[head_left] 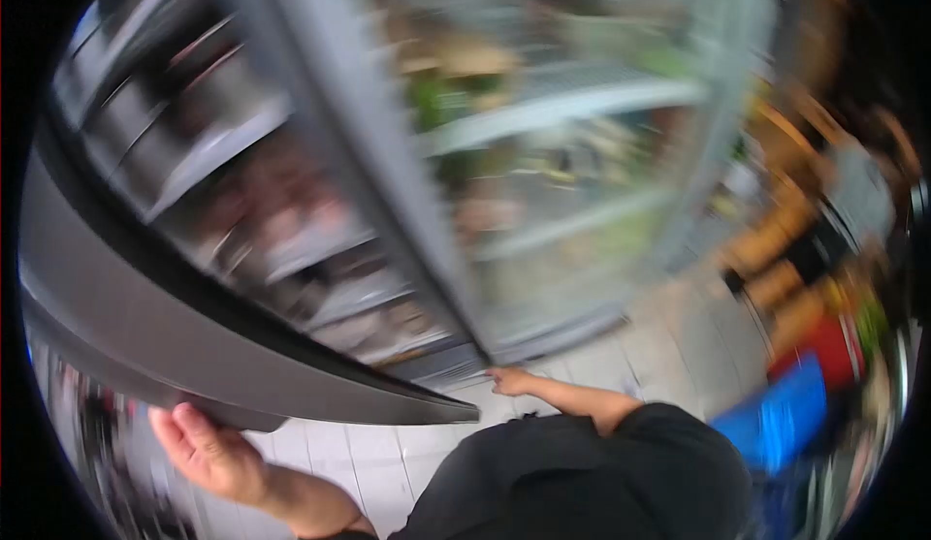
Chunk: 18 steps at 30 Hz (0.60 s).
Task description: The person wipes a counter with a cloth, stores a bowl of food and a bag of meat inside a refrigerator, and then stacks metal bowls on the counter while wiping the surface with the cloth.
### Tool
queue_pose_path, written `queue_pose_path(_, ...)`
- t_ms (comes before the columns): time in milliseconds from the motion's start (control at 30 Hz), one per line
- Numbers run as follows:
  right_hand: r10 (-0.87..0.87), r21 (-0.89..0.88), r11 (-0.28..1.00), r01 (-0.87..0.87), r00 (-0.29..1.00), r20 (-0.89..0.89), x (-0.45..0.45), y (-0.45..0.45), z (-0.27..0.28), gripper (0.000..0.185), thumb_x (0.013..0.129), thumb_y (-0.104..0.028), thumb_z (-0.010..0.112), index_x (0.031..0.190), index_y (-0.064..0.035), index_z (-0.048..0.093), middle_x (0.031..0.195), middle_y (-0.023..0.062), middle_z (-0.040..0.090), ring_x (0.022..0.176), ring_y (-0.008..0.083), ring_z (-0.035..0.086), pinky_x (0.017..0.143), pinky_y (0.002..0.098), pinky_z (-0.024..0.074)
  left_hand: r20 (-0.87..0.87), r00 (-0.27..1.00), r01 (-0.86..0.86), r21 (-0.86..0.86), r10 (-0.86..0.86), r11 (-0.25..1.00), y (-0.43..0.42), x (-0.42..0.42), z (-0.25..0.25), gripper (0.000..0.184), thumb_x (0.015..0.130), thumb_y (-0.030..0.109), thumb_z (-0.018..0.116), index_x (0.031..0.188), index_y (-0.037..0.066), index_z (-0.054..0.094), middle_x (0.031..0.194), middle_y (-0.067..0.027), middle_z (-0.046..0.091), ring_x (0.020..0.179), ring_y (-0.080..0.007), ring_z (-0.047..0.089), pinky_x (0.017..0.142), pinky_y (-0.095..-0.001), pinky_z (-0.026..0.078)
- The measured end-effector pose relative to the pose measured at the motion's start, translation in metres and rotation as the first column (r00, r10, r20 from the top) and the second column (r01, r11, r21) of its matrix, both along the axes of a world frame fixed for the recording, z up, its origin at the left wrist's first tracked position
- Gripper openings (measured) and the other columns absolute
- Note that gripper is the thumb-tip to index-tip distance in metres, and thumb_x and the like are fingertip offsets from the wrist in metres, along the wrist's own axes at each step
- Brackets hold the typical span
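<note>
Black clothing [582,472] fills the lower foreground. Left hand [215,451]: fingertips meet the lower edge of the grey door [194,322], open before the left side of the refrigerator [572,337]; parts of the fingers are hidden, so I cannot tell whether my grip is closed. Right hand [511,381]: extended near the foot of the centre post [349,113]; grip and contact indeterminable. Shelf contents [281,191] are motion-blurred.

Door [184,322] smooth, satin metal; shirt [582,477] matt cloth.
</note>
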State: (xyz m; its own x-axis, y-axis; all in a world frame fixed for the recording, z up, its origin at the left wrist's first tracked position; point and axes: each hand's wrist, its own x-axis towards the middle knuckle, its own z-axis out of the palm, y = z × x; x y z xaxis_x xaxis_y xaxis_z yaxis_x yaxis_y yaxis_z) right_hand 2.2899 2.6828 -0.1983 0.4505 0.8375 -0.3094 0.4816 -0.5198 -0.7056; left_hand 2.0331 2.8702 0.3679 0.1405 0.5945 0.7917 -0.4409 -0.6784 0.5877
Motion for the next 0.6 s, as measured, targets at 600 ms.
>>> queue_pose_path(600, -0.780, -0.897, -0.176, 0.406, -0.613, -0.124, -0.568, -0.371, -0.053, 0.045, 0.096, -0.034, 0.050, 0.119, 0.0045, 0.058, 0.081, 0.0180, 0.068, 0.066, 0.0304, 0.068, 0.055, 0.0465, 0.0543, -0.450, 0.867, 0.298, 0.121, -0.215, 0.947, 0.014, 0.092, 0.038, 0.035, 0.103, 0.039, 0.053, 0.104, 0.006, 0.065, 0.076, 0.0034, 0.047, 0.060, -0.0045, 0.041, 0.049, -0.0208, 0.035)
